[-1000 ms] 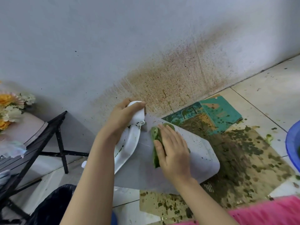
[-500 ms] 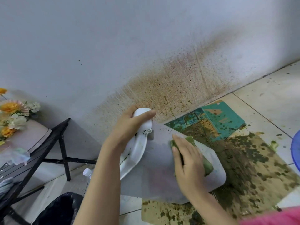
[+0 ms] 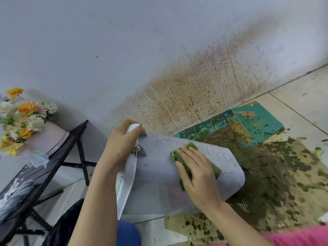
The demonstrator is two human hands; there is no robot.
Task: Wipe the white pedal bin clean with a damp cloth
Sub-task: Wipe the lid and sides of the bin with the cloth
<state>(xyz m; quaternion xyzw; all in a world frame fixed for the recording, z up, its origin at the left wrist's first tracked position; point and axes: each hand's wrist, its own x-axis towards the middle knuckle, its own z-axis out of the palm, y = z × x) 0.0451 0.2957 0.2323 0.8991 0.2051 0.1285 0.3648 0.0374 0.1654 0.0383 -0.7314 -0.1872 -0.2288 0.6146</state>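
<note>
The white pedal bin lies tipped on its side on the floor, its lid hanging open to the left. Dark specks dot its upper side near the wall. My left hand grips the bin's top edge at the hinge. My right hand presses a green cloth flat against the bin's side, fingers straight; most of the cloth is hidden under the palm.
Stained cardboard and a teal carton sheet lie on the floor under and right of the bin. The wall behind is spattered brown. A black folding table with flowers stands left. A black bag sits bottom left.
My right hand slid the cloth right and down along the bin's side, then back towards the middle. The left hand kept its grip on the hinge end.
</note>
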